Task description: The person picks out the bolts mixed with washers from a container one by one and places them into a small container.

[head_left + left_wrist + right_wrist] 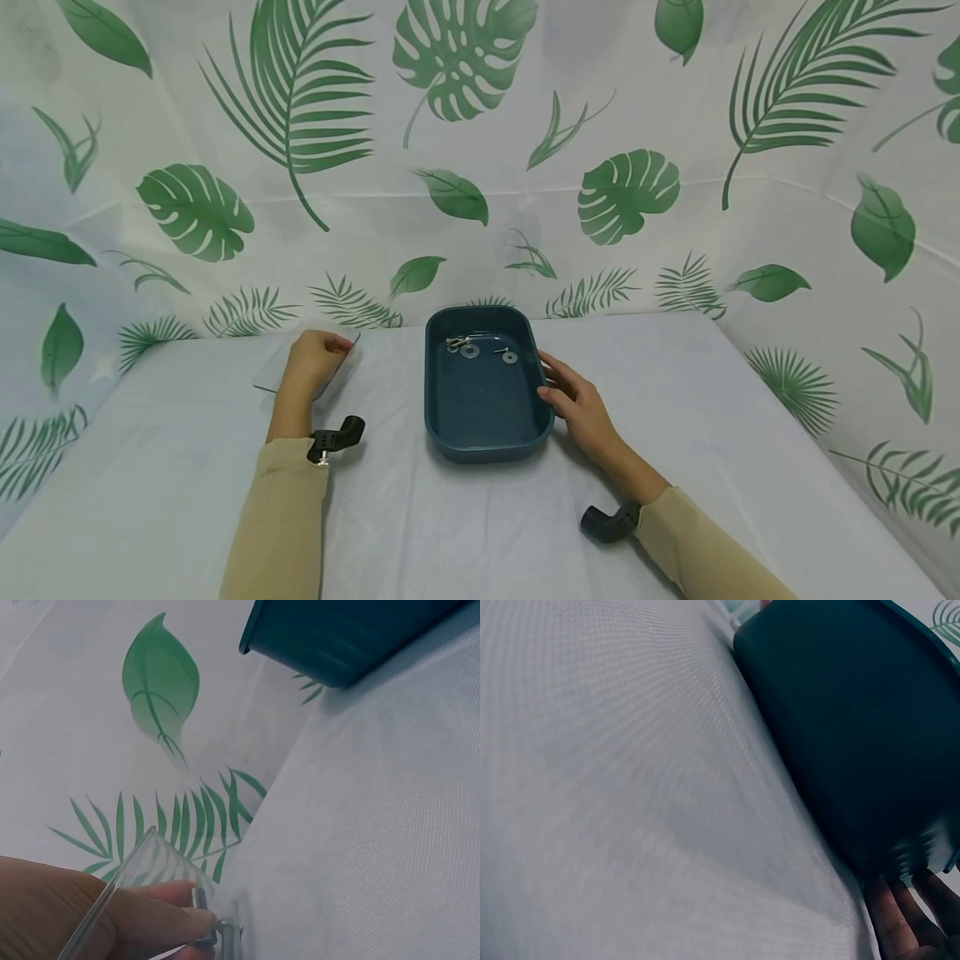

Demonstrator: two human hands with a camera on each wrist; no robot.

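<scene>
At the left, my left hand [318, 360] is over a clear plastic box [267, 377]. In the left wrist view its thumb and finger pinch a small metal bolt [199, 907] behind the clear wall. Another bolt [227, 937] shows just beside it. A deep blue tray [487, 425] stands in the middle of the table. Inside, near its far end, lie several bolts [459, 342], a large washer [469, 352] and a smaller washer [510, 357]. My right hand [581, 404] holds the tray's right side, thumb at the rim and fingers along the outer wall.
White cloth [420, 533] covers the table. A leaf-print curtain [525, 208] rises behind the tray and along both sides. Black wrist mounts [609, 523] stick out from both forearms above the cloth.
</scene>
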